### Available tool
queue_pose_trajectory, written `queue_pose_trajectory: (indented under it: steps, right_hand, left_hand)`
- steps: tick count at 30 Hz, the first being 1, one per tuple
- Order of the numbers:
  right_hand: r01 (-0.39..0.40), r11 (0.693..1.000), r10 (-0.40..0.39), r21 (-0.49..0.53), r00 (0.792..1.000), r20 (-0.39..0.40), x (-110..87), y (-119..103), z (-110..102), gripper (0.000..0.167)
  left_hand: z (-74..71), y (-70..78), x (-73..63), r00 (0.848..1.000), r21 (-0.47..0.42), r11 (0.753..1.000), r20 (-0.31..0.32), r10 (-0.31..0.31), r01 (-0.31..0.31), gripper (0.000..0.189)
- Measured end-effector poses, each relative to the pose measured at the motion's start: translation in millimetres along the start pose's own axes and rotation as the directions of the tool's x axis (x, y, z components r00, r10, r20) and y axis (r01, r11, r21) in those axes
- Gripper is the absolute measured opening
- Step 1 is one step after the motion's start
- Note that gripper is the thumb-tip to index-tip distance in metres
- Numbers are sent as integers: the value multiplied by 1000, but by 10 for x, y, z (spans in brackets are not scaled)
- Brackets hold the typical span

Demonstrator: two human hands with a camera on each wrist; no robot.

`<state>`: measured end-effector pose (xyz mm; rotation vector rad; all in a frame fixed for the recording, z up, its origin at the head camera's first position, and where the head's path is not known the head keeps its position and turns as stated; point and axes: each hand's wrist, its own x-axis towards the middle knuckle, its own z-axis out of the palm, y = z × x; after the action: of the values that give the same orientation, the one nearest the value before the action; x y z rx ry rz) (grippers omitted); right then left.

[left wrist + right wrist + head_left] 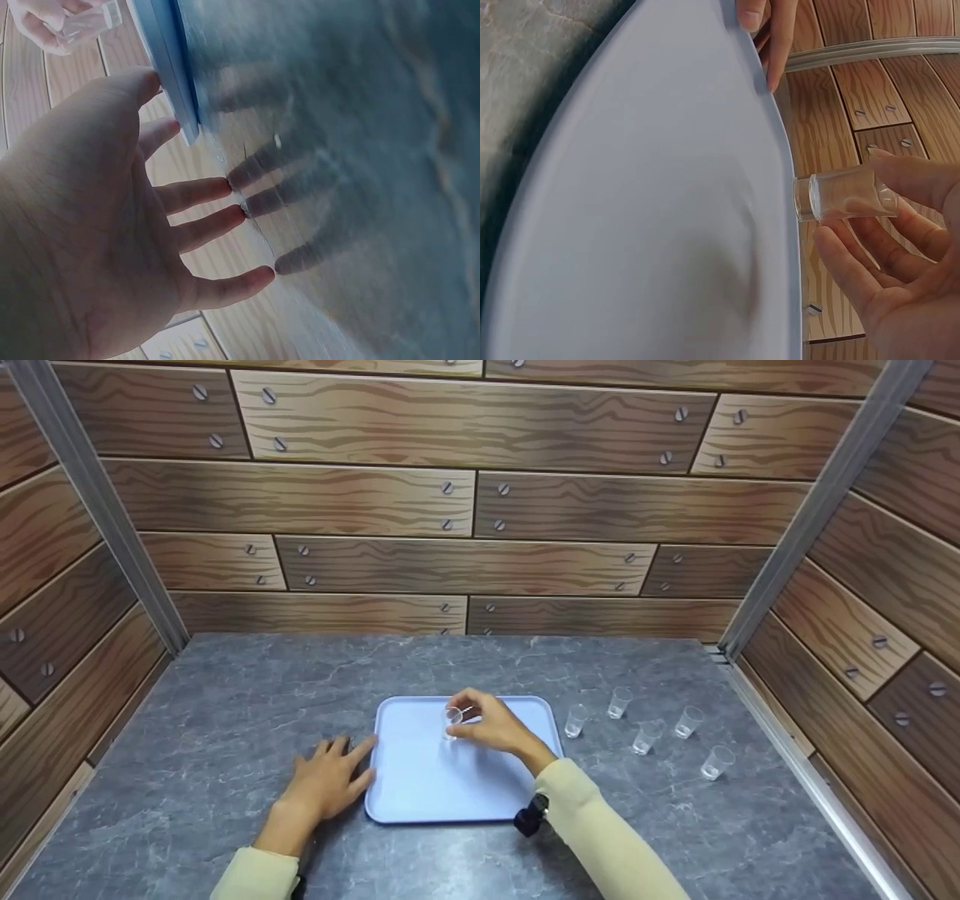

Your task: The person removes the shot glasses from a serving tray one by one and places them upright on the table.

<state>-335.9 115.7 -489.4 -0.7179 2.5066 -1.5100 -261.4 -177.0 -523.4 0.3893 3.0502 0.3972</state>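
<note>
My right hand [491, 725] pinches a small clear shot glass [851, 193] between thumb and fingers, upright over the far part of a light blue tray [431, 787]. Whether the glass's base touches the tray is hard to tell. At the tray's left side, my left hand [324, 780] lies with its fingers spread. In the left wrist view its fingertips [259, 279] meet the tabletop, while thumb and index finger are at the tray's rim [166, 67]. That hand holds nothing.
Several more clear shot glasses stand on the grey marbled table [247, 682] right of the tray, one glass [575, 721] close to its edge and another glass [718, 763] farthest right. Wood-patterned walls [480, 502] with metal corner posts [806, 510] enclose the table.
</note>
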Motion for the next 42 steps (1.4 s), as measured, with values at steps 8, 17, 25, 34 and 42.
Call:
queue_pose_trajectory:
  steps: [8,17,25,34,42]
  right_hand:
    - [15,1000,-15,21,1000,-6,-79,16,-93,34]
    - [18,999,-18,31,1000,-3,-142,68,-143,36]
    - [30,999,-30,22,1000,-6,-198,56,-198,34]
    - [54,998,-54,17,998,-20,-329,94,-332,33]
    - [46,999,-46,-3,998,-37,-584,163,-581,33]
  left_hand:
    - [5,8,5,1000,0,1000,-8,3,-3,54]
    - [15,23,-10,1000,7,1000,-9,1,-1,54]
    - [17,10,-15,1000,8,1000,-19,8,-8,53]
    - [-16,-29,-26,1000,9,1000,-18,1,0,54]
    - [-2,-10,1,1000,9,1000,-6,2,-2,54]
